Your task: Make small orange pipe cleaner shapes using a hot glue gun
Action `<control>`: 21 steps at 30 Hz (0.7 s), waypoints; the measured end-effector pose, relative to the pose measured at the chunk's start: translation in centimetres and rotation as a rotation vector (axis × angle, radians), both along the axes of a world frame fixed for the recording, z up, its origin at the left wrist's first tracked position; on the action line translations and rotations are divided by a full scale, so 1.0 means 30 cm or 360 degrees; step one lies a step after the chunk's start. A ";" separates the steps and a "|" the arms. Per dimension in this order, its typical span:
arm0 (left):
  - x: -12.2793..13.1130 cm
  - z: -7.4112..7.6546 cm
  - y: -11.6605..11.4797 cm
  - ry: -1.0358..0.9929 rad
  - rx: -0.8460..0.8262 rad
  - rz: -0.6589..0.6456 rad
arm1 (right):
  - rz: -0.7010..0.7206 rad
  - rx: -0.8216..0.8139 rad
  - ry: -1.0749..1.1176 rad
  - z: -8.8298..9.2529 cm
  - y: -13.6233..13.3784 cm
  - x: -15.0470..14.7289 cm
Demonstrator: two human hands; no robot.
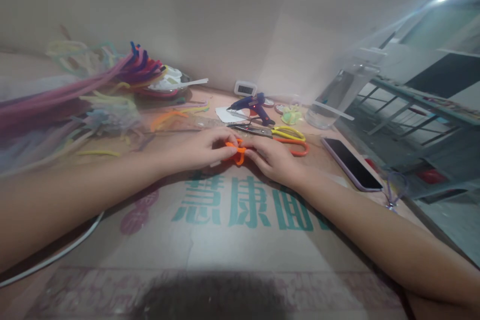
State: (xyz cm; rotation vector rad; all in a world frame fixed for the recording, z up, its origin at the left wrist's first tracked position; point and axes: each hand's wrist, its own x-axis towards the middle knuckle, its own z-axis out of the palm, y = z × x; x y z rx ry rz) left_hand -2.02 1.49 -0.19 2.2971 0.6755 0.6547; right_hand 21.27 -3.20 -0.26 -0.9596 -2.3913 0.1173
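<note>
Between my two hands is a small looped piece of orange pipe cleaner [239,157], held just above the printed cardboard. My left hand [213,147] pinches its left side with thumb and index finger. From the other side, my right hand [269,156] grips it with closed fingertips. Part of the loop is hidden behind the fingers. Right behind my hands lie scissors [287,133] with one yellow and one orange handle. A dark blue glue gun [257,106] rests beyond them, its nozzle over a white sheet [229,114].
Bundles of colourful pipe cleaners [127,72] fill the left side. At the back stands a small digital clock [245,88]. A phone [352,164] lies on the right, near the table edge, with a clear plastic container [330,105] behind it. A white cable [60,255] crosses the lower left.
</note>
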 end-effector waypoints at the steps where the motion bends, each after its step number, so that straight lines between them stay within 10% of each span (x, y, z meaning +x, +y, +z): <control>1: 0.000 0.002 -0.001 0.0002 -0.0006 0.0005 | 0.0009 0.0008 0.0004 0.001 0.000 0.000; 21: 0.012 0.013 -0.010 0.0054 0.0059 0.0017 | -0.0011 0.0000 0.0009 0.002 -0.002 -0.004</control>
